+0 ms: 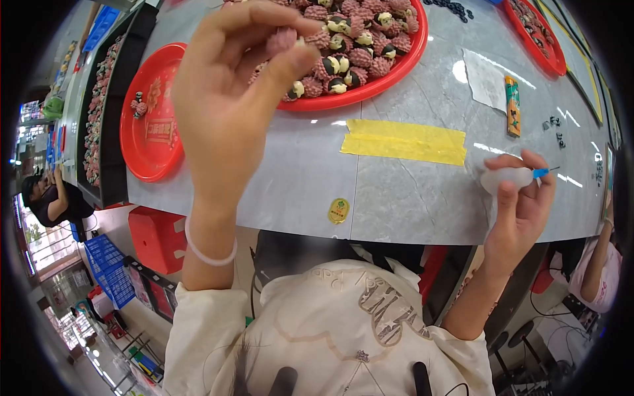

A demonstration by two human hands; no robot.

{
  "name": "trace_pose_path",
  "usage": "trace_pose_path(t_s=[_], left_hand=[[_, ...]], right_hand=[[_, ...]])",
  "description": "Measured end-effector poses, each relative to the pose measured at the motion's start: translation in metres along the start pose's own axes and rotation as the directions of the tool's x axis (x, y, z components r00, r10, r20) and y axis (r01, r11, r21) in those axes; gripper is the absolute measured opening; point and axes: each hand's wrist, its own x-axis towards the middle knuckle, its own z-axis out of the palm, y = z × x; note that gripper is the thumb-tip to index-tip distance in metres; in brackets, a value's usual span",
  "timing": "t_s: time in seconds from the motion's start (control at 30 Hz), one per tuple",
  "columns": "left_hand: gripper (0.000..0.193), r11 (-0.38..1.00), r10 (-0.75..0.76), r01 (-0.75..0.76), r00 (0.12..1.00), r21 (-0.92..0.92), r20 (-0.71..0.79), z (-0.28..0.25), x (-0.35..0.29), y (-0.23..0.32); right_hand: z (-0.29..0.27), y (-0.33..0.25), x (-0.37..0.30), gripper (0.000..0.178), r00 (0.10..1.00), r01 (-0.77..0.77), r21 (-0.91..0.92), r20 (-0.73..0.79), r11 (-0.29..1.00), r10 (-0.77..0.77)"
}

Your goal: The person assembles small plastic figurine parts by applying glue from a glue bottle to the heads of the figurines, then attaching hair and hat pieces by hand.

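My left hand [228, 119] is raised over the near edge of a large round red tray [356, 101]. Its thumb and fingers pinch a small pink ridged figurine [282, 41], partly covered by the fingers. Piled in the tray are many pink, black and cream figurines [360, 58] of a like kind. Low over the table's right side, my right hand [518, 218] has its fingers wrapped round a white squeeze bottle [505, 179]. A blue needle tip [541, 173] on the bottle points right, away from the figurines.
A second red tray [132, 155] at left carries one figurine [139, 107]; beyond it stands a long black tray [109, 191] of figurines. Yellow tape [404, 142], white paper [482, 79] and an orange-green slim pack [512, 105] lie on the table. Other people sit at both sides.
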Motion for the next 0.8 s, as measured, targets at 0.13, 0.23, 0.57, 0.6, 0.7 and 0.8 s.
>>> trace_pose_path(t_s=[0.13, 0.23, 0.57, 0.6, 0.7, 0.8], left_hand=[[0.020, 0.965, -0.012, 0.036, 0.996, -0.261, 0.093, 0.015, -0.037, -0.003], [0.029, 0.785, -0.302, 0.345, 0.938, -0.515, 0.167, 0.035, -0.064, 0.009], [0.038, 0.408, -0.495, 0.555, 0.802, -0.725, 0.335, 0.071, -0.095, 0.010], [0.039, 0.395, -0.490, 0.538, 0.809, -0.745, 0.324, 0.073, -0.096, 0.010], [0.040, 0.453, -0.450, 0.554, 0.818, -0.699, 0.357, 0.069, -0.098, 0.007], [0.042, 0.486, -0.453, 0.544, 0.826, -0.684, 0.335, 0.070, -0.100, 0.007]], right_hand=[[-0.015, 0.000, -0.010, 0.045, 1.000, -0.006, 0.167, 0.005, 0.986, 0.005], [-0.024, -0.013, -0.013, 0.054, 0.998, -0.014, 0.078, 0.063, 0.997, 0.009], [-0.020, -0.026, -0.011, 0.029, 0.942, -0.046, 0.510, 0.309, 0.859, -0.134], [-0.024, -0.025, -0.011, 0.033, 0.940, -0.023, 0.453, 0.313, 0.891, -0.135], [-0.028, -0.027, -0.013, 0.038, 0.941, 0.039, 0.342, 0.305, 0.939, -0.150], [-0.030, -0.030, -0.015, 0.041, 0.936, 0.161, 0.186, 0.283, 0.969, -0.209]])
